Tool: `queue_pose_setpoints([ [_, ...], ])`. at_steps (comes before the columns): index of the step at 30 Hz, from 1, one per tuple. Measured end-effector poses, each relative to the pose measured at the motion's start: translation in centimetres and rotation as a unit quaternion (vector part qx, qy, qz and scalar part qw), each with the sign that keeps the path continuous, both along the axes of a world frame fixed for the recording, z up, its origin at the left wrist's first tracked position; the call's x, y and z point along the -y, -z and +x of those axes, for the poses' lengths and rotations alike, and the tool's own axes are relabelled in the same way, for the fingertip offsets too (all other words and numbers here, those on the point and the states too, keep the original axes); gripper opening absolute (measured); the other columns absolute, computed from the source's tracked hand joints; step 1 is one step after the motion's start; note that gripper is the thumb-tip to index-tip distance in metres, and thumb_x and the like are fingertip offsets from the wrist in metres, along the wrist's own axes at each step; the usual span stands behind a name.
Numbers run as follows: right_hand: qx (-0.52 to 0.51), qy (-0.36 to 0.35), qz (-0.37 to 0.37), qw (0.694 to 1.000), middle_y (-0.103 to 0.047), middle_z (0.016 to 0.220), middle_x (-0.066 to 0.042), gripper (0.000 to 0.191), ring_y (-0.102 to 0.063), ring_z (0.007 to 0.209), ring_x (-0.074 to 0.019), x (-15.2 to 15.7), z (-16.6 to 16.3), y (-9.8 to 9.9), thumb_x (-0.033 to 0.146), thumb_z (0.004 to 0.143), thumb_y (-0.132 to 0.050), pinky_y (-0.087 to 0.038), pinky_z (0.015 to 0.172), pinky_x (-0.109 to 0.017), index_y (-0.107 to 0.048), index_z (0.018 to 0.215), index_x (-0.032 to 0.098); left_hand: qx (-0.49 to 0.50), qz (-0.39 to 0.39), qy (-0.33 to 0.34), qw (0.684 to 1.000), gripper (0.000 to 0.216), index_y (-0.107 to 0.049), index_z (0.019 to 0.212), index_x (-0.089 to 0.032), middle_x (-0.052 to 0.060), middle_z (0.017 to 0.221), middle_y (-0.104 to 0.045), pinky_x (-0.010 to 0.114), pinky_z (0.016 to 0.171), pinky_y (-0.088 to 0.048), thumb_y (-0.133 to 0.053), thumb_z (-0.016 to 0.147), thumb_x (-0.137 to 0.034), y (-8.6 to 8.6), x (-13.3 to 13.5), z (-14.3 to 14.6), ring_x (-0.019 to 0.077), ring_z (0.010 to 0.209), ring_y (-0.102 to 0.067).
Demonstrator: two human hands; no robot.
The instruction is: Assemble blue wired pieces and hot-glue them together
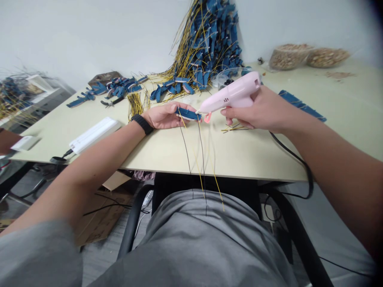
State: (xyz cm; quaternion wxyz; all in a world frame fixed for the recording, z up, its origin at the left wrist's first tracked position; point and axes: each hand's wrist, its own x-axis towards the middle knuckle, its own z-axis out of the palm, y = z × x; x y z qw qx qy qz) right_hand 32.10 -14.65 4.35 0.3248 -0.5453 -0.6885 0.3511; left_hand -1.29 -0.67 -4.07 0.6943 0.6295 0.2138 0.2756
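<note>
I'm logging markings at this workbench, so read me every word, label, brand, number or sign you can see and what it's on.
No text can be read.
Pink glue gun in the right hand: no legible lettering.
Blue piece in the left hand: none legible.
Cardboard box: any print is too blurred to read.

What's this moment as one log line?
left hand: holds blue piece, wires dangling | right hand: holds pink glue gun, nozzle near piece's end | behind: heap of blue pieces
</note>
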Motion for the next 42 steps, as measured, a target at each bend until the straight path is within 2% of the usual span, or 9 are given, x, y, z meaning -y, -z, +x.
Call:
queue_pose_setpoints([
  [5, 0.011, 0.004, 0.012, 1.0, -0.058, 0.06, -0.001, 0.027, -0.049, 0.057, -0.0162, -0.2, 0.1, 0.3, 0.017, 0.101, -0.094, -0.037, 0.049, -0.03, -0.077, 0.081, 0.023, 0.011, -0.02, -0.007, 1.0, 0.083, -0.099, 0.113, -0.01, 0.018, 0.114, -0.099, 0.026, 0.079, -0.077, -0.13, 0.069, -0.073, 0.1, 0.1, 0.4, 0.0238, 0.091, -0.095],
  [10, 0.012, -0.003, 0.014, 1.0, -0.061, 0.064, -0.003, 0.024, -0.051, 0.06, -0.0179, -0.6, 0.5, 0.6, 0.025, 0.096, -0.1, -0.039, 0.05, -0.033, -0.078, 0.086, 0.024, 0.02, -0.024, 0.003, 1.0, 0.092, -0.101, 0.113, -0.009, 0.021, 0.116, -0.099, 0.026, 0.076, -0.076, -0.132, 0.062, -0.078, 0.0, 0.1, 0.6, 0.0247, 0.09, -0.095],
  [15, 0.017, -0.009, 0.011, 1.0, -0.06, 0.067, -0.004, 0.033, -0.05, 0.061, -0.0179, -0.7, 1.0, 0.8, 0.035, 0.096, -0.106, -0.042, 0.051, -0.034, -0.076, 0.086, 0.025, 0.013, -0.015, 0.0, 1.0, 0.084, -0.1, 0.111, -0.011, 0.021, 0.114, -0.1, 0.026, 0.076, -0.076, -0.131, 0.066, -0.074, 0.0, 0.2, 0.7, 0.0277, 0.098, -0.098],
  [17, 0.015, -0.007, 0.011, 1.0, -0.062, 0.069, -0.004, 0.033, -0.049, 0.06, -0.0169, -0.6, 0.9, 0.6, 0.033, 0.097, -0.105, -0.042, 0.051, -0.034, -0.075, 0.086, 0.025, 0.016, -0.012, 0.008, 1.0, 0.089, -0.102, 0.112, -0.011, 0.022, 0.116, -0.1, 0.026, 0.078, -0.077, -0.133, 0.061, -0.076, 0.0, 0.2, 0.7, 0.0284, 0.1, -0.098],
  [20, 0.017, 0.007, 0.004, 1.0, -0.061, 0.066, -0.003, 0.027, -0.049, 0.059, -0.0162, -0.3, 0.5, 0.3, 0.023, 0.098, -0.099, -0.04, 0.05, -0.032, -0.076, 0.083, 0.024, 0.024, -0.008, 0.028, 0.999, 0.097, -0.104, 0.116, -0.011, 0.022, 0.12, -0.1, 0.024, 0.079, -0.078, -0.134, 0.053, -0.079, -0.2, 0.2, 0.6, 0.0246, 0.094, -0.097],
  [23, 0.024, 0.021, 0.002, 1.0, -0.059, 0.063, -0.001, 0.026, -0.049, 0.057, -0.0153, 0.0, 0.3, 0.0, 0.014, 0.098, -0.092, -0.038, 0.051, -0.031, -0.075, 0.08, 0.023, 0.019, -0.01, 0.034, 0.999, 0.097, -0.105, 0.119, -0.011, 0.021, 0.121, -0.1, 0.021, 0.08, -0.077, -0.132, 0.058, -0.081, -0.3, 0.2, 0.5, 0.0209, 0.089, -0.095],
  [28, 0.027, 0.016, -0.004, 1.0, -0.06, 0.064, 0.0, 0.027, -0.049, 0.059, -0.0152, -0.1, 0.3, 0.0, 0.014, 0.099, -0.094, -0.039, 0.051, -0.03, -0.074, 0.084, 0.024, 0.012, 0.002, 0.027, 1.0, 0.096, -0.105, 0.119, -0.011, 0.022, 0.122, -0.1, 0.023, 0.078, -0.077, -0.128, 0.064, -0.086, -0.5, 0.3, 0.4, 0.022, 0.088, -0.095],
  [33, 0.044, 0.048, -0.013, 0.998, -0.065, 0.066, -0.002, 0.029, -0.051, 0.06, -0.0157, -0.1, 0.2, 0.0, 0.01, 0.103, -0.09, -0.039, 0.054, -0.032, -0.076, 0.081, 0.023, 0.004, -0.004, 0.035, 0.999, 0.098, -0.104, 0.122, -0.009, 0.024, 0.126, -0.099, 0.023, 0.078, -0.076, -0.129, 0.065, -0.085, -0.6, 0.3, 0.3, 0.0229, 0.091, -0.096],
  [42, 0.045, -0.003, -0.008, 0.999, -0.066, 0.076, -0.007, 0.034, -0.061, 0.074, -0.0263, -0.8, 1.3, 0.7, 0.037, 0.094, -0.106, -0.053, 0.062, -0.041, -0.074, 0.091, 0.028, -0.01, -0.007, 0.019, 1.0, 0.097, -0.102, 0.122, -0.009, 0.021, 0.12, -0.099, 0.025, 0.082, -0.078, -0.129, 0.066, -0.083, -0.3, -0.1, -0.1, 0.023, 0.091, -0.095],
])
